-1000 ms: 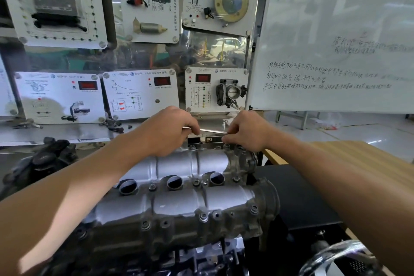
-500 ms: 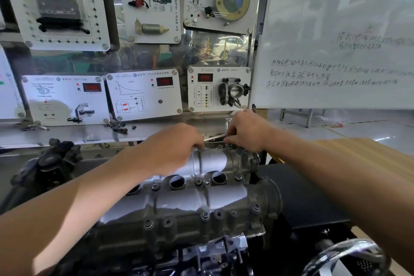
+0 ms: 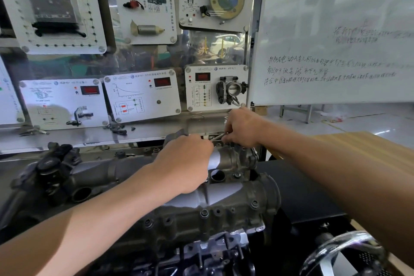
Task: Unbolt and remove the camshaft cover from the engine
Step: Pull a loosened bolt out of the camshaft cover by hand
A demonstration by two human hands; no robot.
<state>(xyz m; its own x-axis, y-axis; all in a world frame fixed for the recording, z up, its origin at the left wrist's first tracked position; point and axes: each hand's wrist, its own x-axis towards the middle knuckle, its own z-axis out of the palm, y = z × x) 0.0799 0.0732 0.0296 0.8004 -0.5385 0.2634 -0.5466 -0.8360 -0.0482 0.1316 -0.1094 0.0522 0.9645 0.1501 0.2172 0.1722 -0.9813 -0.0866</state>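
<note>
Swinging nearer, left hand (image 3: 186,163) pulls the wrench (image 3: 216,137).

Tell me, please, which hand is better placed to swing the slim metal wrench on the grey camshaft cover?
Probably the left hand: it seems to hold the free end of the slim metal wrench, while the right hand pinches its head at the far corner of the grey camshaft cover.

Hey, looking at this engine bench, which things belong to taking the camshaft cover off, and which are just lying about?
In the job: camshaft cover, its bolts, thin metal tool, left hand and right hand gripping it.

Just lying about: whiteboard, throttle body panel, wooden table, small black parts on the shelf.
</note>
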